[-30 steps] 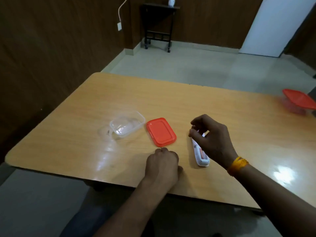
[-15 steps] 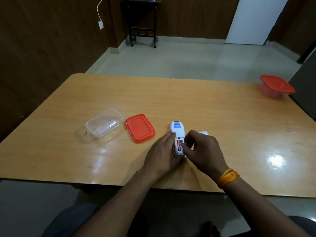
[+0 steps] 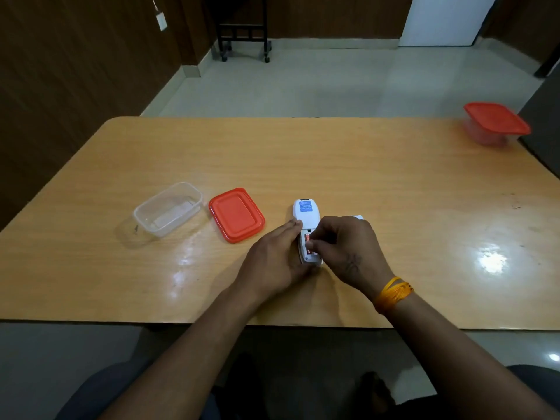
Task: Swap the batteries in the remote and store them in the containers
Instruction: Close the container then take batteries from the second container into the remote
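Note:
A white remote (image 3: 306, 213) lies face down on the wooden table (image 3: 363, 177), its battery bay uncovered. Red-orange batteries (image 3: 308, 241) show inside the bay. My left hand (image 3: 272, 262) holds the remote's left side near its lower end. My right hand (image 3: 345, 250) pinches at the batteries with thumb and fingertips. Left of the remote lie an orange lid (image 3: 236, 214) and an open clear container (image 3: 168, 209). A white piece (image 3: 357, 217), probably the battery cover, peeks out behind my right hand.
A second clear container with an orange lid (image 3: 495, 122) stands at the table's far right corner. A black stand (image 3: 242, 31) is on the floor beyond the table. My knees are below the near table edge.
My left hand went from a fist on the table to holding the remote. My right hand came down onto the batteries in the open bay. The camera tilted down.

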The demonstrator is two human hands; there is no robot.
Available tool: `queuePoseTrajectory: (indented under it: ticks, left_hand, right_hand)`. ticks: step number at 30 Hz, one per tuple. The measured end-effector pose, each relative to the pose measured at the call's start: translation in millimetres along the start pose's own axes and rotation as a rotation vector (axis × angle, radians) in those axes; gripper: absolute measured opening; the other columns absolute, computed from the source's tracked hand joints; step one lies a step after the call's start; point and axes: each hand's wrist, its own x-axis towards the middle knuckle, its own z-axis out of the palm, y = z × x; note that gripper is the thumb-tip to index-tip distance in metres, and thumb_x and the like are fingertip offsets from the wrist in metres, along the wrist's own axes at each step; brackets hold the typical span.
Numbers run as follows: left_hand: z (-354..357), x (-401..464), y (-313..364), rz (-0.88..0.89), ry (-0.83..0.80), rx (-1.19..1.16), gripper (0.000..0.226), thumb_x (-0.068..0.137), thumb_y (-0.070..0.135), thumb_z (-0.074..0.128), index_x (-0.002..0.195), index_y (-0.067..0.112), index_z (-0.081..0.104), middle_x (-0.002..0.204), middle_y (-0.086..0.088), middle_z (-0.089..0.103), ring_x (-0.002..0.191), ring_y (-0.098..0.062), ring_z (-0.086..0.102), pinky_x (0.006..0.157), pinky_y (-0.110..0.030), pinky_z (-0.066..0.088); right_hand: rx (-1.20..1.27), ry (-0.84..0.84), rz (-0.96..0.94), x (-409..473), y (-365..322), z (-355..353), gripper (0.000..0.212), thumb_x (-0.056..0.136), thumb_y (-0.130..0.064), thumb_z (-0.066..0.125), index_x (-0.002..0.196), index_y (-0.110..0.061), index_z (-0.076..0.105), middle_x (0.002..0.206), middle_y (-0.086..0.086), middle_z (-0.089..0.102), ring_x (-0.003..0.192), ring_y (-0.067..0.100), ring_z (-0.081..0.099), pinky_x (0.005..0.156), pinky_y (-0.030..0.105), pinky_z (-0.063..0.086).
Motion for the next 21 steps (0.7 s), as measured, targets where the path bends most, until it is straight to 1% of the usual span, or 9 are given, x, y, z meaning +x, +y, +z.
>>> queuePoseTrajectory:
  ticks: [4,7,9,11,13,15,17,19,21]
  left_hand:
    - [-1.1,-0.7,0.7,-0.001,0.008,-0.010,0.090,0.083,0.049,0.082,0.158,0.018,0.044,0.165,-0.001,0.042,0.150,-0.013,0.041,0.118,-0.024,0.032]
    - [-0.8,-0.5,-0.7,0.002,0.010,0.002,0.093,0.081,0.052,0.082,0.158,0.018,0.043,0.166,-0.001,0.041,0.151,-0.012,0.040,0.118,-0.022,0.031]
    - [-0.2,-0.4,-1.0,0.002,0.013,0.011,0.094,0.081,0.054,0.082,0.158,0.019,0.043,0.166,0.000,0.040,0.151,-0.012,0.040,0.118,-0.020,0.030]
    - [0.5,-0.4,-1.0,0.001,0.018,0.011,0.094,0.080,0.054,0.082,0.159,0.020,0.043,0.166,0.001,0.040,0.151,-0.011,0.039,0.118,-0.021,0.030]
    - [0.6,-0.3,-0.9,0.003,0.021,0.009,0.094,0.080,0.054,0.082,0.158,0.020,0.043,0.165,0.001,0.041,0.150,-0.011,0.040,0.118,-0.023,0.032]
    - [0.6,-0.3,-0.5,-0.005,0.022,0.006,0.093,0.079,0.051,0.084,0.158,0.021,0.044,0.165,0.001,0.042,0.150,-0.010,0.040,0.119,-0.023,0.032]
    - [0.8,-0.3,-0.8,-0.009,0.023,0.005,0.094,0.077,0.047,0.086,0.158,0.020,0.045,0.165,0.001,0.043,0.150,-0.010,0.040,0.119,-0.021,0.031]
    - [2.0,-0.5,-1.4,-0.009,0.026,0.002,0.094,0.077,0.046,0.087,0.157,0.020,0.045,0.164,0.001,0.043,0.150,-0.009,0.040,0.117,-0.018,0.029]
    - [2.1,-0.6,-1.3,-0.008,0.026,0.006,0.094,0.078,0.048,0.086,0.158,0.021,0.044,0.165,0.002,0.042,0.150,-0.009,0.039,0.117,-0.018,0.030]
  right_hand:
    - [0.114,-0.084,0.123,3.1,-3.0,-4.3,0.012,0.078,-0.017,0.087,0.073,-0.017,0.076,0.068,-0.008,0.071,0.065,0.007,0.064,0.064,0.028,0.051]
    - [0.250,-0.162,0.286,4.8,-3.2,-3.6,0.014,0.076,-0.011,0.087,0.079,-0.017,0.075,0.069,-0.003,0.071,0.062,0.013,0.062,0.066,0.034,0.052]
    - [0.302,-0.199,0.390,6.3,-2.5,-3.3,0.023,0.074,-0.008,0.088,0.087,-0.017,0.073,0.072,0.004,0.069,0.065,0.017,0.061,0.066,0.034,0.050]
    - [0.388,-0.228,0.481,7.5,-3.1,-5.2,0.031,0.075,-0.005,0.089,0.095,-0.014,0.066,0.076,0.008,0.071,0.062,0.017,0.060,0.058,0.029,0.049]
    - [0.478,-0.253,0.559,8.6,-4.8,-7.5,0.034,0.078,-0.001,0.086,0.098,-0.014,0.061,0.076,0.010,0.073,0.055,0.018,0.059,0.047,0.025,0.047]
    - [0.526,-0.253,0.606,10.1,-5.9,-8.0,0.035,0.080,0.002,0.083,0.097,-0.015,0.057,0.067,0.008,0.073,0.048,0.018,0.056,0.041,0.022,0.046]
    - [0.555,-0.224,0.626,13.0,-5.2,-6.3,0.035,0.082,0.004,0.081,0.095,-0.014,0.054,0.055,0.004,0.068,0.040,0.014,0.055,0.038,0.021,0.045]
    - [0.557,-0.208,0.616,14.5,-5.7,-5.0,0.035,0.083,0.007,0.078,0.096,-0.013,0.052,0.055,0.004,0.067,0.038,0.013,0.057,0.038,0.022,0.046]
    - [0.555,-0.196,0.584,12.3,-5.6,-3.6,0.034,0.084,0.006,0.079,0.097,-0.012,0.053,0.057,0.003,0.068,0.038,0.012,0.058,0.039,0.024,0.047]
